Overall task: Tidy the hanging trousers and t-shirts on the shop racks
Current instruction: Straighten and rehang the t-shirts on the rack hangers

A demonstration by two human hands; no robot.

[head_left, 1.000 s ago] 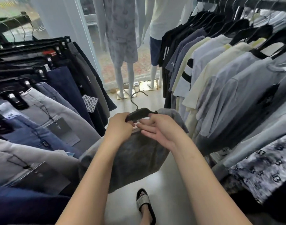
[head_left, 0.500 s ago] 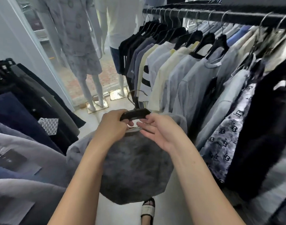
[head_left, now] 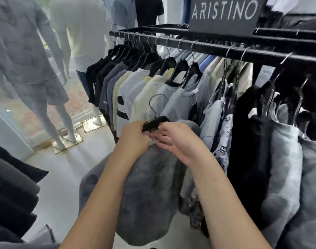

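Note:
A grey mottled t-shirt (head_left: 150,191) hangs off a black hanger (head_left: 154,122) with a wire hook, held in mid-air in front of me. My left hand (head_left: 134,137) grips the hanger's left end. My right hand (head_left: 178,141) lies with fairly straight fingers against the shirt's collar under the hanger. Just beyond stands the black t-shirt rack rail (head_left: 207,47), full of hung t-shirts (head_left: 153,90) in black, grey, cream and pale blue.
A dark sign reading ARISTINO (head_left: 223,13) sits on top of the rack. Dressed mannequins (head_left: 37,69) stand on metal bases by the window at the left. Dark trousers (head_left: 12,191) hang at the lower left. Pale floor (head_left: 64,168) lies between the racks.
My view has swung up and right from the trouser rack toward the t-shirt rail. Both hands have stayed on the hanger and grey shirt, carrying it closer to the rail.

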